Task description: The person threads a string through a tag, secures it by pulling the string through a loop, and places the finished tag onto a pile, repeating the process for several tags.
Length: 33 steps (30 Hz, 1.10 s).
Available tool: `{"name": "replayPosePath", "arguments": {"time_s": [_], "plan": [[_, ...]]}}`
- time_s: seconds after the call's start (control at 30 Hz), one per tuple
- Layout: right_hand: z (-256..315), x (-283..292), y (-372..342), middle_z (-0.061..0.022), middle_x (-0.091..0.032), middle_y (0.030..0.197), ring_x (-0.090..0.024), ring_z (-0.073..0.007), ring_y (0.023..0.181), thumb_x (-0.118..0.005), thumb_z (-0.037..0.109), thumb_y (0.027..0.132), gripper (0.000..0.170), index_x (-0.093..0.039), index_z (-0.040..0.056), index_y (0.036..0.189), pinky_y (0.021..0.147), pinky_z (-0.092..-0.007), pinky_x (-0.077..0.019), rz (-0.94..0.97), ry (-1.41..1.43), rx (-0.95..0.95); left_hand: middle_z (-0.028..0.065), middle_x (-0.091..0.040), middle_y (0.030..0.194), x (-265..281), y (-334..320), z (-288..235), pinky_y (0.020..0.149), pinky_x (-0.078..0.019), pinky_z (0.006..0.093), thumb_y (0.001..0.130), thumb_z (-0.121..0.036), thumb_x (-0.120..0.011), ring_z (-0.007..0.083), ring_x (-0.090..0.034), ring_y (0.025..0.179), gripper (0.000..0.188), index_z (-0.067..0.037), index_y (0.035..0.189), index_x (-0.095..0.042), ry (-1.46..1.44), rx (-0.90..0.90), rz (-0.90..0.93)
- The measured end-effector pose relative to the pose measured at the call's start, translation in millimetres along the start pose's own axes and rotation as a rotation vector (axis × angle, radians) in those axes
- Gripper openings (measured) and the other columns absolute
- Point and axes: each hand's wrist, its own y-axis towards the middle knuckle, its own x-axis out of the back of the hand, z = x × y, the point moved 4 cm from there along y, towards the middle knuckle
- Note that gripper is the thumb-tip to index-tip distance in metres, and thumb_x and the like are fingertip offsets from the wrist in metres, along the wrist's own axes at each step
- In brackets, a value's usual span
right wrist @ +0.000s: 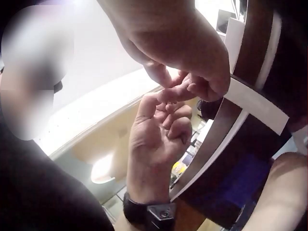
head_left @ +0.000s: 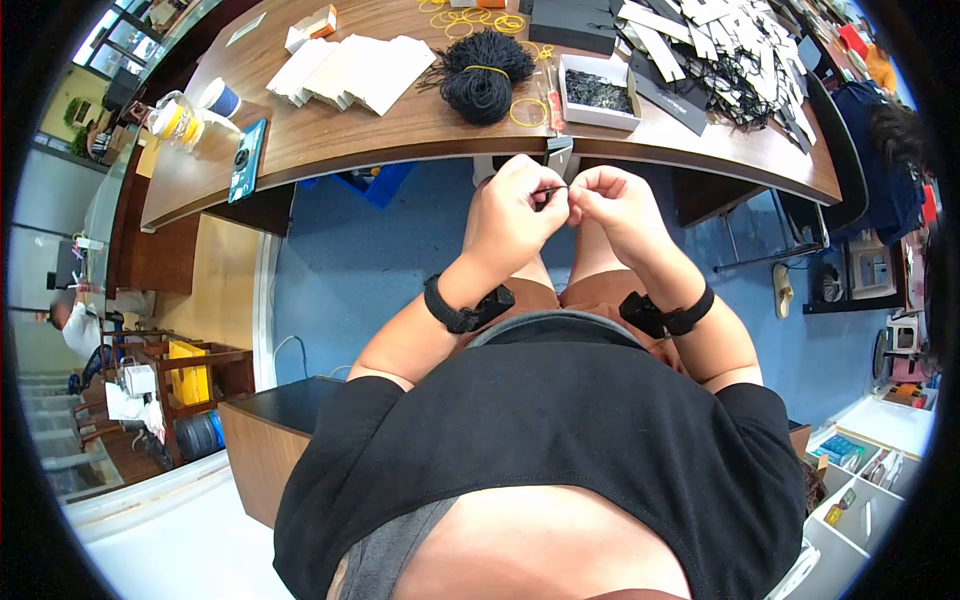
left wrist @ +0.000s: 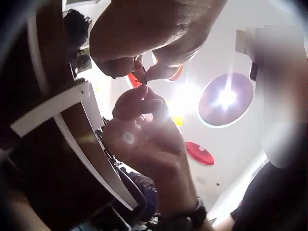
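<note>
Above the lap and just off the table's front edge, my left hand (head_left: 515,215) pinches a thin black cord (head_left: 553,189) between curled fingers and thumb. My right hand (head_left: 622,208) meets it fingertip to fingertip, thumb and forefinger pinching the same cord. In the left wrist view a short dark length of the cord (left wrist: 144,73) shows between the two hands; in the right wrist view fingers hide it. Just beyond the hands, a pale card strip (head_left: 560,158) juts over the table edge, and its small hole shows in the left wrist view.
On the wooden table (head_left: 390,140) lie a black cord bundle (head_left: 487,75), a white box (head_left: 600,92) of small black pieces, a red-handled tool (head_left: 555,105) and stacked white cards (head_left: 350,72). Corded tags (head_left: 745,75) pile up at right. A phone (head_left: 248,160) lies by the left edge.
</note>
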Motion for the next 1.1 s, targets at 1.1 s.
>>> {"name": "replayPosePath", "arguments": {"time_s": [1.1], "plan": [[24.4, -12.5, -11.8, -0.0038, -0.058, 0.072, -0.055, -0.009, 0.061, -0.053, 0.009, 0.091, 0.012, -0.056, -0.0028, 0.092, 0.056, -0.0218, -0.0452, -0.081, -0.334, 0.271, 0.0019, -0.056, 0.077, -1.0, 4.7, -0.6, 0.064, -0.0437, 0.0213, 0.085, -0.002, -0.061, 0.0084, -0.054, 0.069, 0.006, 0.0, 0.09, -0.063, -0.262, 0.06, 0.031]]}}
